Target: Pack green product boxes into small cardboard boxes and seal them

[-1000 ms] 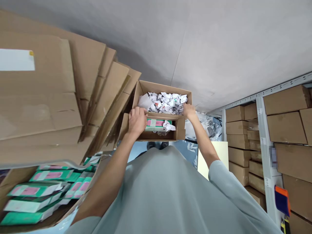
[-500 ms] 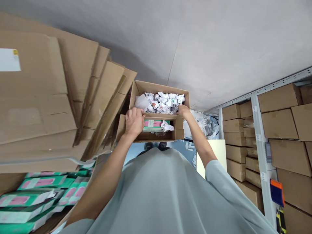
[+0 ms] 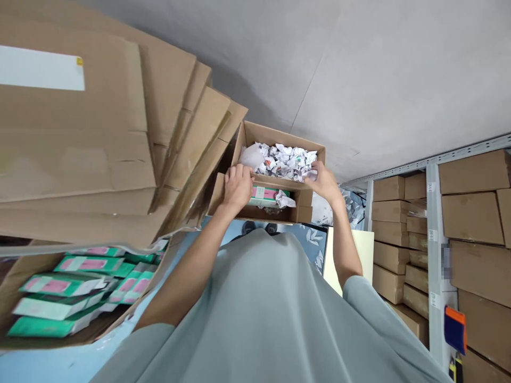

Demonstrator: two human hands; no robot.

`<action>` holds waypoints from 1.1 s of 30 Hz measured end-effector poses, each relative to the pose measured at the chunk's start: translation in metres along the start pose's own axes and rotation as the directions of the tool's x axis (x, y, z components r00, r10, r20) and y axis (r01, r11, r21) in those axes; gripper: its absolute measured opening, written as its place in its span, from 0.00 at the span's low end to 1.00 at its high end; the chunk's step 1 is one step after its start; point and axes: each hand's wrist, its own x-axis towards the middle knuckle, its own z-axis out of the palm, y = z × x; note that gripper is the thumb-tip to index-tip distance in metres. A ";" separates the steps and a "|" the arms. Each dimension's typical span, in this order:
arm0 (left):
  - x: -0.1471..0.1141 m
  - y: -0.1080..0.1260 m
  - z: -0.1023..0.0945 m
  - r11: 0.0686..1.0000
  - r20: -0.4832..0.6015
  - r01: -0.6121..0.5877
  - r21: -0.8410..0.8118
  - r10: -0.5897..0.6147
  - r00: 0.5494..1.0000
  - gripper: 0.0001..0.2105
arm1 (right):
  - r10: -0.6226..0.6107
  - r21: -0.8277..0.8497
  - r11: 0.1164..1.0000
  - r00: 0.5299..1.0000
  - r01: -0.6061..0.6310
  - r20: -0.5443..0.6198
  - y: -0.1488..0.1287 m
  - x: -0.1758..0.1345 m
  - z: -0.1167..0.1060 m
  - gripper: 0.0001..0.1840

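A deep open cardboard box (image 3: 251, 133) against the wall holds crumpled white paper (image 3: 284, 159). In front of it stands a smaller open cardboard box (image 3: 304, 200) with a green and pink packet (image 3: 263, 194) and a wad of paper (image 3: 285, 199) inside. My left hand (image 3: 238, 186) is closed over the cardboard edge where the two boxes meet, on the left. At the right end of the deep box, my right hand (image 3: 324, 182) has its fingers curled onto a piece of crumpled paper; its fingertips are partly hidden.
Flattened cardboard sheets (image 3: 80, 111) lean at left, above a large carton (image 3: 112, 327) of green and pink packets (image 3: 85, 263). Shelving (image 3: 434, 213) with stacked brown boxes (image 3: 475, 213) lines the right. A pale yellow board (image 3: 366, 255) and plastic bags (image 3: 320, 209) sit nearby.
My right hand has lifted from inside the deep box to its near right edge, with paper at the fingers. My left hand keeps its place on the edge. The whole view has shifted.
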 end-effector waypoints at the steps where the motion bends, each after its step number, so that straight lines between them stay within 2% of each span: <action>1: 0.000 0.000 -0.001 1.000 0.005 0.002 0.007 -0.002 1.000 0.17 | -0.071 0.103 0.992 0.997 0.070 0.013 -0.004 -0.016 0.000 0.32; 3: -0.001 0.001 -0.002 1.000 0.014 0.001 0.024 -0.001 1.000 0.17 | -0.199 0.250 0.951 0.979 0.182 0.041 -0.013 -0.043 0.010 0.30; 6: -0.001 0.002 -0.004 0.999 0.016 -0.010 0.039 0.009 1.000 0.16 | -0.281 0.307 0.919 0.956 0.246 0.077 -0.029 -0.062 0.042 0.29; 10: -0.002 0.001 -0.004 0.999 0.005 -0.009 0.032 0.009 1.000 0.15 | -0.267 0.286 0.934 0.949 0.213 0.166 -0.042 -0.053 0.090 0.28; 14: -0.002 0.000 -0.002 1.000 0.006 -0.004 0.024 0.004 1.000 0.15 | -0.173 0.229 0.966 0.959 0.120 0.224 -0.044 -0.040 0.115 0.30; 18: 0.001 0.001 -0.001 1.000 0.013 0.006 0.014 -0.006 1.000 0.15 | -0.195 0.251 0.957 0.965 0.147 0.178 -0.037 -0.039 0.118 0.34; 21: -0.001 0.001 -0.006 0.999 0.020 0.001 -0.032 -0.001 1.000 0.16 | -0.200 0.269 0.950 0.971 0.160 0.129 -0.022 -0.051 0.109 0.27; 23: -0.009 -0.001 -0.013 0.995 -0.012 -0.041 -0.091 0.040 0.999 0.19 | -0.156 0.273 0.953 0.985 0.129 0.076 -0.006 -0.064 0.101 0.21; 26: -0.036 -0.012 -0.025 0.986 -0.141 -0.083 -0.146 0.063 0.988 0.25 | -0.013 0.286 0.958 0.998 0.031 -0.064 0.023 -0.088 0.090 0.16; 29: -0.070 -0.030 -0.030 0.986 -0.205 0.034 -0.166 -0.068 0.977 0.27 | 0.182 0.286 0.950 0.968 -0.127 -0.175 0.048 -0.107 0.091 0.16; 31: -0.088 -0.044 -0.028 0.964 -0.177 0.167 -0.206 -0.205 0.963 0.29 | 0.288 0.288 0.929 0.942 -0.232 -0.171 0.058 -0.111 0.097 0.19; 33: -0.097 -0.056 -0.023 0.921 -0.113 0.295 -0.256 -0.332 0.937 0.29 | 0.356 0.292 0.905 0.927 -0.311 -0.117 0.060 -0.108 0.105 0.19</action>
